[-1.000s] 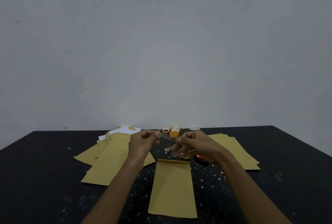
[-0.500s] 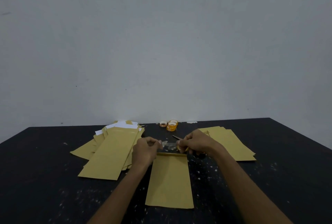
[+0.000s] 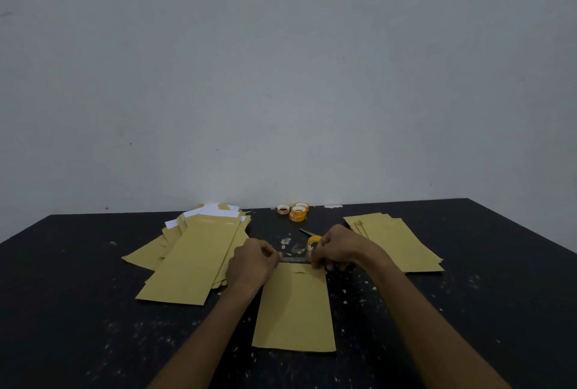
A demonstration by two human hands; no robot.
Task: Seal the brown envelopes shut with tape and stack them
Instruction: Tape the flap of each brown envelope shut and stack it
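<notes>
Head: left hand and right hand pinch tape at envelope top.

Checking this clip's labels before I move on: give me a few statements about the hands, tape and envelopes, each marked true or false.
1. The left hand and right hand pinch a strip of clear tape at the far edge of the centre envelope. True.
2. The centre envelope lies on top of the right pile. False: it lies alone on the table, between the left pile and the right pile.
3. White sheets show at the far end of the left pile. True.
4. The tape rolls at the back sit on the left pile. False: the tape rolls sit on the bare table near the wall.
</notes>
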